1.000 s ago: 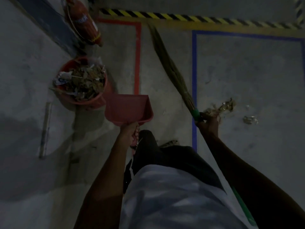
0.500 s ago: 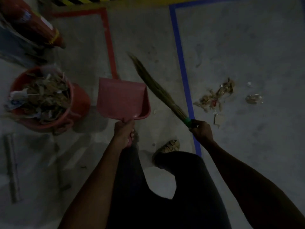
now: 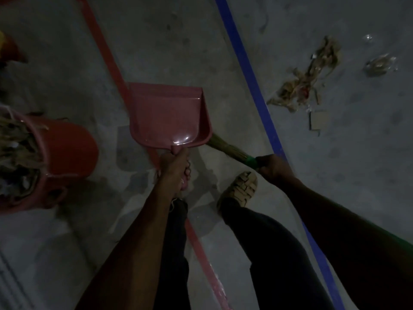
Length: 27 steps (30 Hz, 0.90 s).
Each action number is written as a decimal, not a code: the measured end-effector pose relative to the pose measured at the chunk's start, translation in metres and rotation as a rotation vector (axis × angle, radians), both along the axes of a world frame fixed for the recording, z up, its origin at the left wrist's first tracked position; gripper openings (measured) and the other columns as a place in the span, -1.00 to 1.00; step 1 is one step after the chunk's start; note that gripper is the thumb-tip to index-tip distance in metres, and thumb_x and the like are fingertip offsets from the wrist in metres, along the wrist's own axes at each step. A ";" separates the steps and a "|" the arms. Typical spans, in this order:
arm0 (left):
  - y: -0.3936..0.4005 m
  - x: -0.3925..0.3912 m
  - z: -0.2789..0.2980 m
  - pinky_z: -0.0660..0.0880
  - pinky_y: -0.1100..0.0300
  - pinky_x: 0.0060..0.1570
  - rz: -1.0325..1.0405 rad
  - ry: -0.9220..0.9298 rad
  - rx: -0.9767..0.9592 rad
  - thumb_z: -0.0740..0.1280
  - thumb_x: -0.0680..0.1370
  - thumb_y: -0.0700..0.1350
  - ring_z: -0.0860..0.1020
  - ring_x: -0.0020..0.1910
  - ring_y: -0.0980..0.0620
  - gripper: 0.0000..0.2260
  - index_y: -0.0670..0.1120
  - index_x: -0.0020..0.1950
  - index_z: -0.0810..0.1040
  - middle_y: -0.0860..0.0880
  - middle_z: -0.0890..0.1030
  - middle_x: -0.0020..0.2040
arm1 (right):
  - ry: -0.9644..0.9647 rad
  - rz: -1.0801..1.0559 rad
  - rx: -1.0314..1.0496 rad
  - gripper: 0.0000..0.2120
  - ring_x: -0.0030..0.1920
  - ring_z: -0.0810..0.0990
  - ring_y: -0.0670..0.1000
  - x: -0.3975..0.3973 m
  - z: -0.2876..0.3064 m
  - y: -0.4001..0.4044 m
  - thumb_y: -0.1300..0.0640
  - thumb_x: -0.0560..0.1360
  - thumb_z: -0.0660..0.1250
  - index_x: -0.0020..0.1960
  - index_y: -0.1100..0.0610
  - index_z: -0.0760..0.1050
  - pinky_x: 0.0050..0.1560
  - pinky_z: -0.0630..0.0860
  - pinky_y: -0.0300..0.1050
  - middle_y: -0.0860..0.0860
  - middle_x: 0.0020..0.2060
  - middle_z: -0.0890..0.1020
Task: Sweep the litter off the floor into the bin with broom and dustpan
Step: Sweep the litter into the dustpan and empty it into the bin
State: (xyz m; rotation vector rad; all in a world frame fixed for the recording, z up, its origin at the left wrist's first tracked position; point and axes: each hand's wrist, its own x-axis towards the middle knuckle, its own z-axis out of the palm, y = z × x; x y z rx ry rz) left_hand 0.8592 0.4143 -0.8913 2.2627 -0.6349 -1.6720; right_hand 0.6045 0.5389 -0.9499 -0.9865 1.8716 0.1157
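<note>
Your left hand (image 3: 176, 168) grips the dustpan (image 3: 167, 117) handle, the pan held above the red line (image 3: 105, 52). Your right hand (image 3: 273, 166) grips the broom (image 3: 225, 147), its bristles hidden behind the pan. The litter (image 3: 306, 79) lies beyond the blue line (image 3: 250, 70); the full bin (image 3: 67, 148) stands at your left.

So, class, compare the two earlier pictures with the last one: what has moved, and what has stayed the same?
The broom has swung from pointing far ahead to low behind the dustpan. The view has stepped toward the litter, so the bin has slid left. Unchanged: the left hand grips the dustpan, the right hand the broom; litter untouched.
</note>
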 end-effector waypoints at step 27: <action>0.015 -0.217 -0.100 0.20 0.36 -0.58 -0.376 0.028 -0.036 0.34 0.60 -0.09 0.27 -0.68 0.12 -0.69 -0.11 -0.32 0.42 0.00 0.37 -0.53 | 0.412 -0.546 0.002 -0.72 -0.21 0.44 0.14 -0.174 -0.093 0.120 0.16 0.48 0.31 0.18 0.19 0.51 -0.24 0.39 -0.06 0.18 -0.01 0.50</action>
